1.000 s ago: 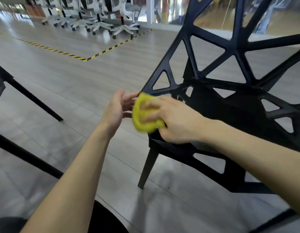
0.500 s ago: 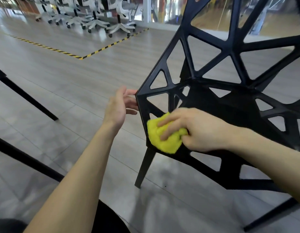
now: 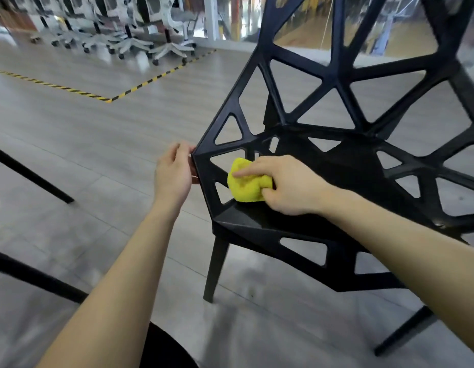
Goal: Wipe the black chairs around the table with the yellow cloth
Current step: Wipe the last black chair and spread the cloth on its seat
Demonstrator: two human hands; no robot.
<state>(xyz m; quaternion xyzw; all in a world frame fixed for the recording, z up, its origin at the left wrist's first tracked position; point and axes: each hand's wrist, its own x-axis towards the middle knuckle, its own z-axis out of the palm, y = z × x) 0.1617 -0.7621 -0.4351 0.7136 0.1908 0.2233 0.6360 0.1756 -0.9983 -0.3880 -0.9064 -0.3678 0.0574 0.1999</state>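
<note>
Underfoot, grey plank floor (image 3: pixel 103 134)

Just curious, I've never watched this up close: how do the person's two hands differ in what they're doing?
The right hand presses the bunched yellow cloth on the black chair's seat; the left hand holds no cloth. The left grips the chair's outer corner, the right is inside the frame. Both touch the same chair.

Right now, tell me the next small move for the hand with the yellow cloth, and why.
Probably slide the yellow cloth along the seat toward the backrest. The right hand presses it against the front left corner of the black chair, so the seat surface beyond looks yet to be covered. The left hand grips the chair's corner edge, which should steady it during the stroke.
</note>
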